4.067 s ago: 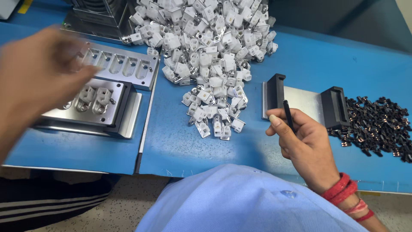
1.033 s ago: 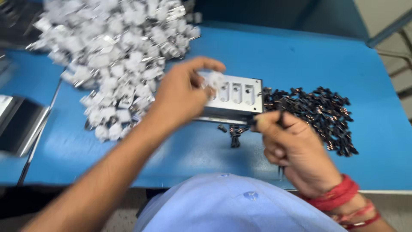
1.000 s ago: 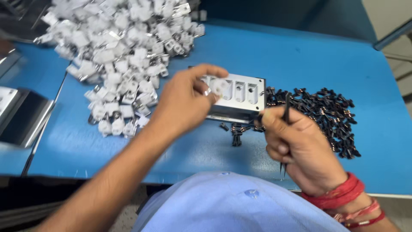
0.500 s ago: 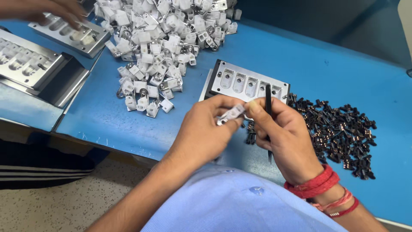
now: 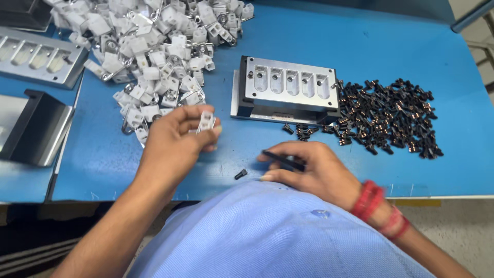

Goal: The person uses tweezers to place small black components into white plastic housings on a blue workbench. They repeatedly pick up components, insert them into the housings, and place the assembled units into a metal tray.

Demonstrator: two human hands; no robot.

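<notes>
The left hand [image 5: 172, 141] pinches a small white plastic clip [image 5: 206, 122] from the heap at eleven o'clock; the right hand [image 5: 314, 172] grips a thin black tool [image 5: 283, 160] pen-fashion, ready beside the grey metal slotted fixture [image 5: 288, 88].

left hand [image 5: 177, 139]: raised, forearm angled up from lower left; fingers curled, thumb and fingertips pinched shut | right hand [image 5: 314, 170]: lower, just right of the left; palm down; fingers closed in a pinch; wrist banded red

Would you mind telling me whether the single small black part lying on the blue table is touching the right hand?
Apart. The head view shows bare blue table between the small black part and the right hand.
</notes>
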